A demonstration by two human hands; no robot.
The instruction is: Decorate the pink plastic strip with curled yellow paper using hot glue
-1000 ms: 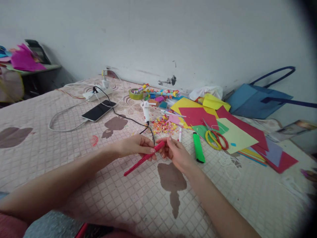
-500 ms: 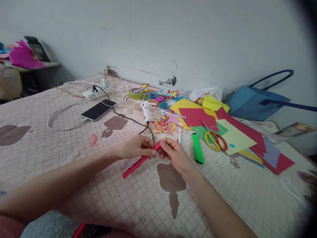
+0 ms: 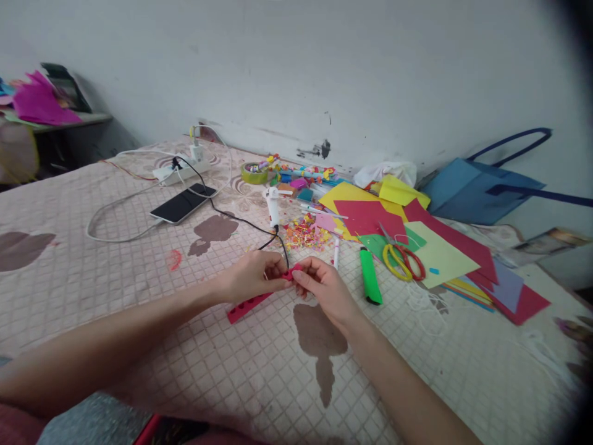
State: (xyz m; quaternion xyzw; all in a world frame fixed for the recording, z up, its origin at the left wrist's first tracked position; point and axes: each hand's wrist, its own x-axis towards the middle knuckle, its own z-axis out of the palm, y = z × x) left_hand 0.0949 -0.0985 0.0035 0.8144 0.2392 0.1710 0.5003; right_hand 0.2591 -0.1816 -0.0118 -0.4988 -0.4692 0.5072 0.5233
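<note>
Red strip (image 3: 252,305) has rolled since the last frame, dark spots now showing along it
Left hand (image 3: 252,276) pinches it near the upper end, right hand (image 3: 327,290) grips that end, thumb on top; low end sticks out below the left hand, can't tell if it touches the tablecloth (image 3: 199,371). Right of the hands: green tube (image 3: 370,276) with black ends, then yellow-and-red-handled scissors (image 3: 395,262). Ahead: paper bits (image 3: 306,236), then white glue gun (image 3: 273,211) with black cord. Farther right, blue bag (image 3: 482,190) by the wall (image 3: 287,68)
</note>
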